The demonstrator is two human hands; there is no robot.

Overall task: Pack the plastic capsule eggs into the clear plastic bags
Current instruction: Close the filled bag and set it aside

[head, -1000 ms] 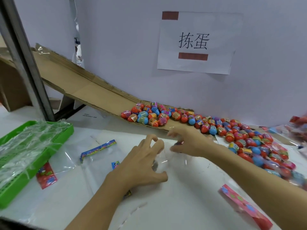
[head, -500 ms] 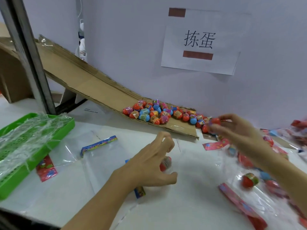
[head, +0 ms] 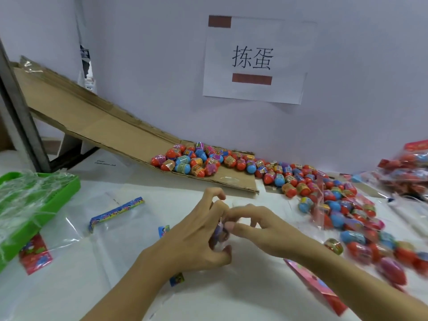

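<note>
**Green tray to egg spill: both hands meet at a bag mid-table**

Green plastic tray [head: 34, 205], holding crumpled clear film, sits at the left edge of the white table [head: 231, 295], with a red header card [head: 34, 256] just below its corner. Right of it, flat clear bags [head: 97, 228] lie spread, one topped by a blue printed strip [head: 115, 212]; bare table shows between them and the near edge.

A cardboard ramp [head: 104, 126] slopes down from the upper left along the wall, its lower lip ending above the hands with capsule eggs [head: 192, 161] bunched on it.

At centre, the left hand [head: 192, 242] has its fingers curled around the mouth of a clear bag with a purple-wrapped egg [head: 220, 230] inside. The right hand [head: 261, 228] touches it from the right, fingers bent and pinching at the bag opening; whether it holds an egg of its own cannot be told.

Further right, loose eggs [head: 324, 193] spill from the ramp's end toward the right edge, some blurred. A pink header card [head: 315, 286] lies under the right forearm. Filled bags [head: 407, 167] pile at the far right.
</note>
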